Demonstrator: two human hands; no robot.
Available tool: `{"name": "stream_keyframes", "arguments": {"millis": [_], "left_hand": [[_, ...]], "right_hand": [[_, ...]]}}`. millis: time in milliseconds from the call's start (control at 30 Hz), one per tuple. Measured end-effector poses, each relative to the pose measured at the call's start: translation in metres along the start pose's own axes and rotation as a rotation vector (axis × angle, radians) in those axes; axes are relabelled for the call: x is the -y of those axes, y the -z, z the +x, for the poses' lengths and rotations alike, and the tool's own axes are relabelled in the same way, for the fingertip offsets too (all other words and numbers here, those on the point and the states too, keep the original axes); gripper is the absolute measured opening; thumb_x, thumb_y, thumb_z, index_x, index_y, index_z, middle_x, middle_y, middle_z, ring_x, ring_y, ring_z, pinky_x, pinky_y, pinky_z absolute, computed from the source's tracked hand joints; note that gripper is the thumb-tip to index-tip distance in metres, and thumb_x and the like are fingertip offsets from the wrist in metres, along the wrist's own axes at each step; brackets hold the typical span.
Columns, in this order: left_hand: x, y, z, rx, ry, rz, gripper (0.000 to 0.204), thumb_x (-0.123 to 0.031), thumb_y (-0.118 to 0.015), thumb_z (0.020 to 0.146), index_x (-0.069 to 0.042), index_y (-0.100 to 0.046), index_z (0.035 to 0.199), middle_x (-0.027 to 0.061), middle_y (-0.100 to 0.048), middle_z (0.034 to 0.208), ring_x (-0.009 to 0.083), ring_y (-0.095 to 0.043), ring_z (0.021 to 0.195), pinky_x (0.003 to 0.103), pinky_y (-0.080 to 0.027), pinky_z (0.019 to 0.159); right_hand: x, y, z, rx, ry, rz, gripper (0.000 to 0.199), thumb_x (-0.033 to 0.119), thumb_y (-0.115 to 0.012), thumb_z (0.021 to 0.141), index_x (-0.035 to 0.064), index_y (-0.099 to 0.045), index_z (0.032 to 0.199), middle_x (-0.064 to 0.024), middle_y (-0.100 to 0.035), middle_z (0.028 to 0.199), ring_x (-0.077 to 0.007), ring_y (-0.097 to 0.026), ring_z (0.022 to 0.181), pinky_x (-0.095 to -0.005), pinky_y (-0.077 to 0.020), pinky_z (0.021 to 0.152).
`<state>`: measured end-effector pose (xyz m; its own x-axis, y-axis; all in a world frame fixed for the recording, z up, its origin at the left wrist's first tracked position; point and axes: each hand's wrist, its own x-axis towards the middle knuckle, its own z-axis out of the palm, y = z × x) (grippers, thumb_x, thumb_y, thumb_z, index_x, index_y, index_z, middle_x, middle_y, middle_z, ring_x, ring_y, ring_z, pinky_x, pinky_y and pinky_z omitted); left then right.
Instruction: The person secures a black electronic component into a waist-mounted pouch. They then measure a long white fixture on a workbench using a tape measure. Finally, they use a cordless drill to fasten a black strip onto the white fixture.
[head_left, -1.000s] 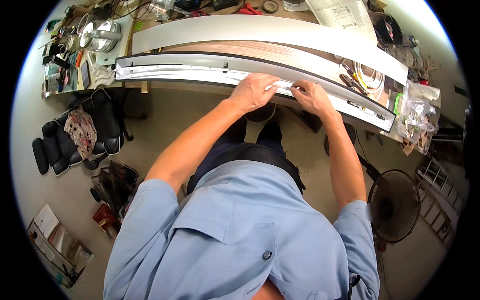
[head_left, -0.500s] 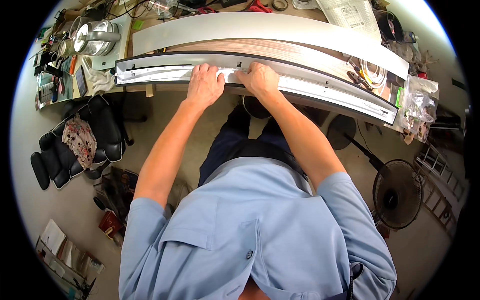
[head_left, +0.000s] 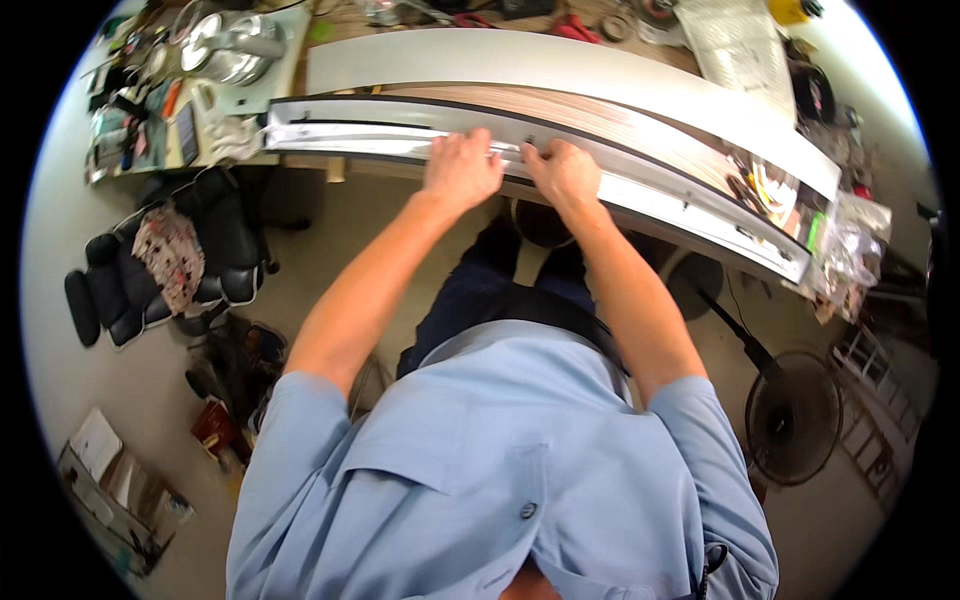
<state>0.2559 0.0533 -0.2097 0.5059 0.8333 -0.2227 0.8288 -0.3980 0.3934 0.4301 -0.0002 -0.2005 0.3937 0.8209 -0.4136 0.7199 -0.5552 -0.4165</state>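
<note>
A long, shallow light-fixture housing (head_left: 330,109), black-edged and pale inside, lies along the front edge of the workbench. Lengthwise inside it runs a thin white strip (head_left: 375,139), bright with glare. My left hand (head_left: 463,172) is over the housing's near edge, left of its middle, its fingers curled down onto the strip. Just to its right, my right hand (head_left: 567,175) pinches at the same strip with thumb and forefinger. A small gap separates the two hands. Fingertip contact is partly hidden and slightly blurred.
Behind the housing lies a long white panel (head_left: 480,55). A glass kettle (head_left: 232,50) and white gloves (head_left: 232,137) sit at the left. Coiled cable (head_left: 772,188) and plastic bags (head_left: 858,235) are at the right. A black chair (head_left: 225,240) and a standing fan (head_left: 795,418) flank me.
The whole view has shifted, so the bench and housing appear farther right. Both hands stay at the strip near the housing's middle, with slightly changed finger positions.
</note>
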Motion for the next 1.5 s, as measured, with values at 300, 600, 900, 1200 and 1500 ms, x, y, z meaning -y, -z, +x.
{"name": "stream_keyframes", "arguments": {"millis": [300, 600, 900, 1200, 1500], "left_hand": [[0.011, 0.031, 0.001, 0.064, 0.064, 0.060, 0.047, -0.049, -0.060, 0.096, -0.003, -0.065, 0.101, 0.0203, -0.073, 0.081, 0.0392, -0.071, 0.087, 0.053, -0.049, 0.088], [0.004, 0.066, 0.013, 0.193, -0.066, 0.090, 0.066, -0.069, -0.074, 0.077, -0.003, -0.070, 0.081, 0.0194, -0.073, 0.088, 0.0387, -0.071, 0.088, 0.048, -0.054, 0.081], [-0.038, 0.133, -0.004, 0.152, -0.286, -0.108, 0.037, -0.028, -0.077, 0.085, 0.002, -0.055, 0.078, 0.0200, -0.056, 0.076, 0.0387, -0.057, 0.071, 0.047, -0.045, 0.066], [-0.059, 0.187, -0.033, 0.114, -0.223, -0.181, 0.051, -0.032, -0.086, 0.082, 0.000, -0.046, 0.076, 0.0085, -0.046, 0.064, 0.0186, -0.040, 0.055, 0.039, -0.035, 0.052], [-0.158, 0.168, -0.066, 0.860, -0.064, -0.323, 0.052, -0.024, -0.086, 0.076, -0.002, -0.065, 0.118, 0.0096, -0.070, 0.081, 0.0171, -0.065, 0.072, 0.031, -0.052, 0.069]], "right_hand": [[-0.030, 0.027, -0.017, -0.030, 0.187, -0.051, 0.073, 0.065, -0.068, 0.086, -0.0041, -0.070, 0.108, -0.0274, -0.074, 0.094, -0.0419, -0.072, 0.098, -0.0462, -0.0557, 0.088], [-0.051, 0.039, -0.013, -0.072, 0.345, -0.046, 0.065, 0.057, -0.079, 0.081, -0.0034, -0.067, 0.104, -0.0264, -0.066, 0.099, -0.0409, -0.061, 0.100, -0.0493, -0.0506, 0.090], [-0.074, 0.100, -0.044, -0.153, 0.409, -0.243, 0.025, 0.020, -0.075, 0.079, 0.0078, -0.069, 0.100, -0.0103, -0.070, 0.097, -0.0304, -0.065, 0.100, -0.0438, -0.0477, 0.095], [-0.217, 0.185, -0.085, -0.607, 0.359, -0.014, 0.018, -0.003, -0.065, 0.073, 0.0105, -0.061, 0.085, -0.0089, -0.066, 0.081, -0.0310, -0.065, 0.080, -0.0423, -0.0482, 0.078], [-0.224, 0.221, -0.140, -0.832, 0.443, -0.066, 0.029, 0.022, -0.080, 0.080, 0.0142, -0.055, 0.066, -0.0044, -0.053, 0.063, -0.0248, -0.054, 0.062, -0.0396, -0.0402, 0.065]]}}
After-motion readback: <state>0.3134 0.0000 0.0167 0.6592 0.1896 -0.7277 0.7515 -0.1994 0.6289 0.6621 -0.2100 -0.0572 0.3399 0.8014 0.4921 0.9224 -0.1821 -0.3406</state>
